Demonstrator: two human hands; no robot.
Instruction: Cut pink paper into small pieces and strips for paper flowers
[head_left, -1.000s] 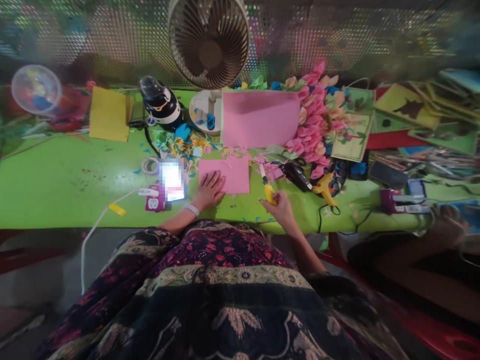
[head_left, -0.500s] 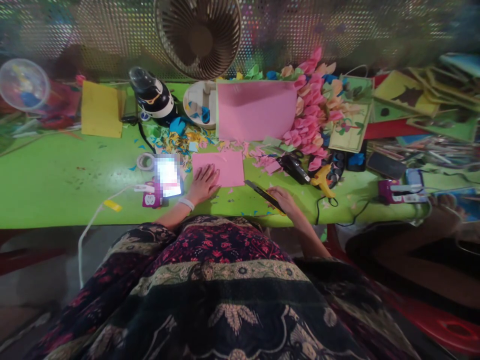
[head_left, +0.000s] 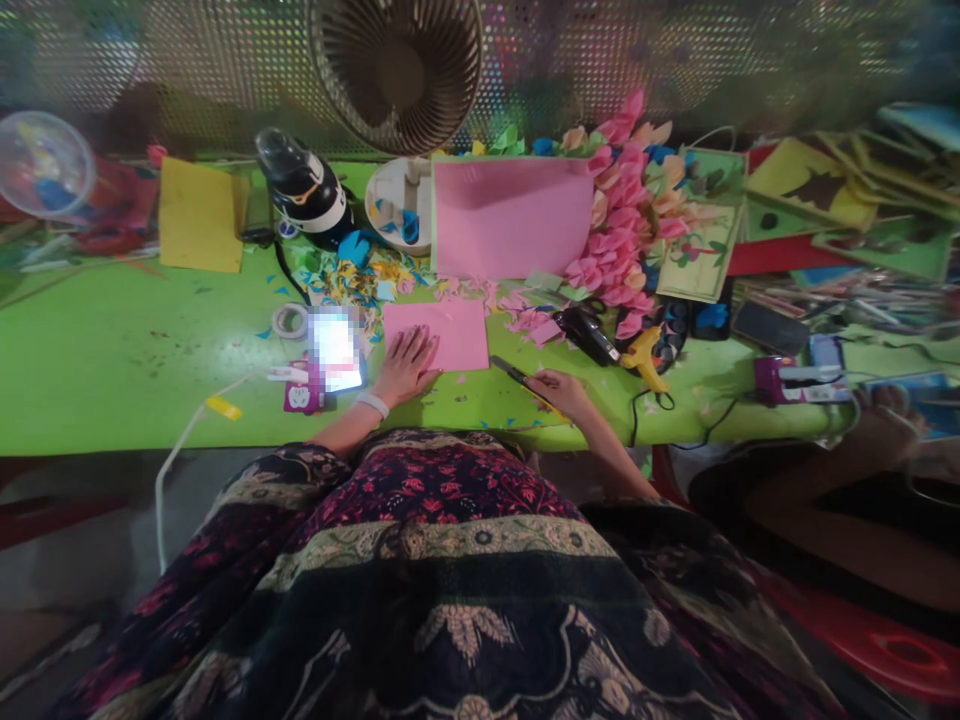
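My left hand [head_left: 406, 364] lies flat with its fingers spread on the near left corner of a small pink paper sheet [head_left: 446, 330] on the green table [head_left: 135, 350]. To the right of that sheet, my right hand [head_left: 561, 390] grips a yellow-handled utility knife [head_left: 511, 373], whose dark blade end points left towards the sheet's right edge. A larger pink sheet [head_left: 512, 217] lies farther back, with pink paper scraps [head_left: 529, 320] between the two sheets.
A lit phone [head_left: 335, 348] and a tape roll [head_left: 289, 321] lie left of my left hand. A fan [head_left: 397, 70], a dark bottle [head_left: 304, 190], yellow paper [head_left: 196, 214], paper flowers [head_left: 626, 230] and a yellow glue gun [head_left: 645, 355] crowd the back and right. Another person's leg [head_left: 840, 520] is at right.
My right hand has lowered the knife from pointing upright to lying nearly flat, blade end leftward near the small pink sheet. My left hand has stayed on the sheet. The view shifted slightly.
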